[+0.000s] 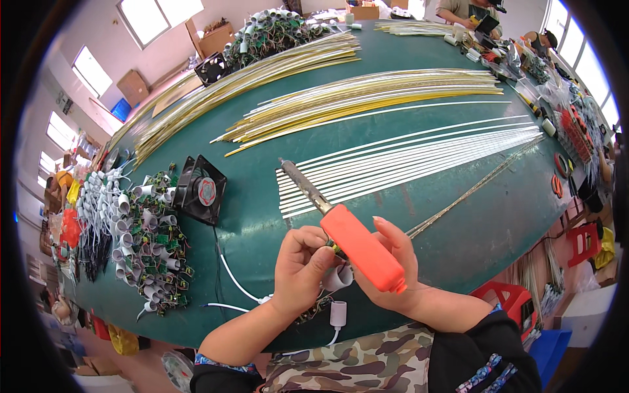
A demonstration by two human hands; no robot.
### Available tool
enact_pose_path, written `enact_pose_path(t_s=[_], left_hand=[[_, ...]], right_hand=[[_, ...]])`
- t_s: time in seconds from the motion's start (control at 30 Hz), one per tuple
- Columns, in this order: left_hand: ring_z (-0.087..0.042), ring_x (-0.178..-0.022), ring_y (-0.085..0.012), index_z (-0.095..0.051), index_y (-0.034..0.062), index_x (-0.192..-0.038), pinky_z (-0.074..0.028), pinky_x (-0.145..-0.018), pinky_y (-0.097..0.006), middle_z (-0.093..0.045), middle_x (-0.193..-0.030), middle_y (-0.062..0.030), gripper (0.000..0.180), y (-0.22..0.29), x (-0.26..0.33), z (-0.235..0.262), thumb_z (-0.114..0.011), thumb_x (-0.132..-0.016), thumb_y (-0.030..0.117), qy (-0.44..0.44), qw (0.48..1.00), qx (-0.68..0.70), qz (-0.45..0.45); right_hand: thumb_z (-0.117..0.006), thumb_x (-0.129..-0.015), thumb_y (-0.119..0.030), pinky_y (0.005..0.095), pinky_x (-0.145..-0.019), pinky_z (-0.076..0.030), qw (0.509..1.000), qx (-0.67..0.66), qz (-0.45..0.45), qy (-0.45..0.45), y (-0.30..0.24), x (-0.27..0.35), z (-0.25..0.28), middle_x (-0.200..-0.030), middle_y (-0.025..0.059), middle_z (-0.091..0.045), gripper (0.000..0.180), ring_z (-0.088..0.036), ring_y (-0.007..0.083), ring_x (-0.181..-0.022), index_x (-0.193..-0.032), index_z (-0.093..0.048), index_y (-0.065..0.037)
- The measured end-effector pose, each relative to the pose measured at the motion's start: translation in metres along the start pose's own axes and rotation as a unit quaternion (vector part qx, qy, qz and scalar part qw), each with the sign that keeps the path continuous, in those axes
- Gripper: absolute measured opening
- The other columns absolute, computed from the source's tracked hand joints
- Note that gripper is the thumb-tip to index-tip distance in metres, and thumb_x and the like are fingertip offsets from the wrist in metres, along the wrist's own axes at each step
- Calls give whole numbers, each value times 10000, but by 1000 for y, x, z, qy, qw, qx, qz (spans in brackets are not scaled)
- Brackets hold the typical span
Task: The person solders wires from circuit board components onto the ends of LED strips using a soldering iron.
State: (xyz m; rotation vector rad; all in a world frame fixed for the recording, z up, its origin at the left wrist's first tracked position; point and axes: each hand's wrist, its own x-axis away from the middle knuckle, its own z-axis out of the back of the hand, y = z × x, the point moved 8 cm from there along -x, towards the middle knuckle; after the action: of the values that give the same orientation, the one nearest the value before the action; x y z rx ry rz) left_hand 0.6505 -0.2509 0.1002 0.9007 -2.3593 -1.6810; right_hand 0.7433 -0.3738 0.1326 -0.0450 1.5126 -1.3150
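Observation:
My right hand (405,261) is closed around the orange-red handle of a soldering iron (362,246). The iron's metal barrel slants up and away to the left, its dark tip over the ends of the white strips. Beside it, my left hand (298,268) pinches a small circuit board (336,249), largely hidden by the fingers and the iron. Just below the fingertips of both hands is a white plastic cylinder (338,278); whether it is joined to the board I cannot tell. Another white cylinder (338,313) with a cable lies nearer my camouflage apron (367,360).
Thin white strips (406,164) lie side by side on the green table (255,190), with yellow and white strip bundles (367,98) beyond. A black fan (200,190) stands left, near piled circuit boards with white caps (151,242). A red stool (508,301) is at right. People work at the far end.

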Motion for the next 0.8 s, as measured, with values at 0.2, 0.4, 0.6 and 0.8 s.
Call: enact_pose_path(t_s=[0.2,0.4,0.6,0.8], left_hand=[[-618,-1047,-172,-529,30,-1081,-568,-891,-332,-598,-1182,-144,139,-10,-3,1,-622,-997,89,-32,994,77,68],[-632,-1098,-192,-549,0,-1081,-550,-943,-336,-602,-1252,-176,115,-2,-1,-4,-607,-981,8,-46,999,9,24],[-649,-1064,-209,-571,13,-1048,-536,-941,-367,-642,-1188,-176,120,1,-1,-10,-649,-958,10,-32,997,-60,44],[-650,-1061,-200,-584,7,-1046,-532,-947,-353,-646,-1185,-170,111,-1,-5,-8,-638,-954,-19,-39,994,-80,59]], right_hand=[[-705,-890,-8,274,-751,-533,986,-90,-132,43,15,4,9,-997,58,-645,514,-641,115,-824,-1345,-469,3],[-674,-906,-6,273,-780,-540,929,-232,-287,23,26,7,2,-1026,60,-637,361,-635,99,-885,-1240,-537,6],[-655,-894,30,283,-792,-545,941,-174,-289,26,34,9,4,-1014,63,-634,307,-634,100,-902,-1181,-549,7],[-683,-885,-49,302,-812,-524,951,-109,-290,-18,38,8,5,-994,44,-610,389,-631,121,-908,-1217,-478,-38]])
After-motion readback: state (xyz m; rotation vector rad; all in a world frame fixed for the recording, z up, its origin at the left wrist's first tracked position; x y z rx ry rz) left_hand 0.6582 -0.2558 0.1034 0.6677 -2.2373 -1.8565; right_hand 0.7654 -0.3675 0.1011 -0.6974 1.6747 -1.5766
